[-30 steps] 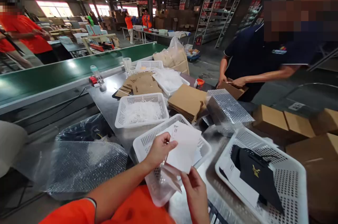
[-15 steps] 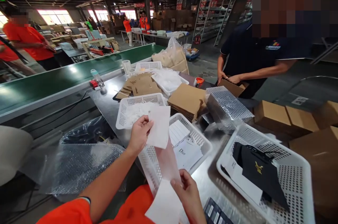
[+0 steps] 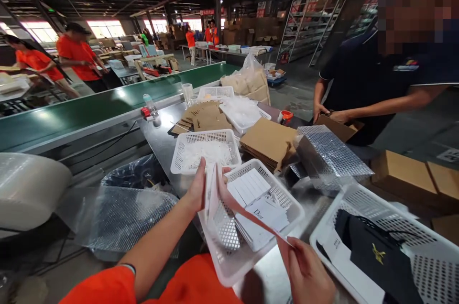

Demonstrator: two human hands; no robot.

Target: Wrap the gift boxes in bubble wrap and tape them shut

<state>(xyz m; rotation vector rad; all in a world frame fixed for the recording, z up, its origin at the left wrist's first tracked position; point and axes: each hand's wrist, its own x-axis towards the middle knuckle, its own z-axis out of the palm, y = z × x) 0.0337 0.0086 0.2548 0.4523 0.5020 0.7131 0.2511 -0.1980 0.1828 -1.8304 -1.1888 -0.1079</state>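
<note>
A long paper sheet (image 3: 256, 219), white and pinkish with folded panels, stretches between both hands. My left hand (image 3: 196, 191) is closed on its upper end, thumb in front and fingertips showing behind. At the lower right, my right hand (image 3: 309, 268) pinches the other end. Directly beneath the sheet sits a white perforated basket (image 3: 294, 218), holding white cards (image 3: 249, 186) and white Dior envelopes or bags (image 3: 263, 215). Just past my left hand is a second white basket (image 3: 174, 160) with white shredded-looking filler.
Brown flat cardboard (image 3: 267, 139) and a bubble-wrapped box (image 3: 332, 156) lie beyond. A basket (image 3: 428, 270) with a black bag (image 3: 380, 254) stands at right. Bubble wrap (image 3: 122, 215) hangs at left. Across the table, a co-worker's hands (image 3: 332, 115) handle a carton. A green conveyor (image 3: 107, 103) runs behind.
My right hand has moved right and pulled its end of the sheet out from the left hand's end. The left-hand panel has turned edge-on. The view has swung left.
</note>
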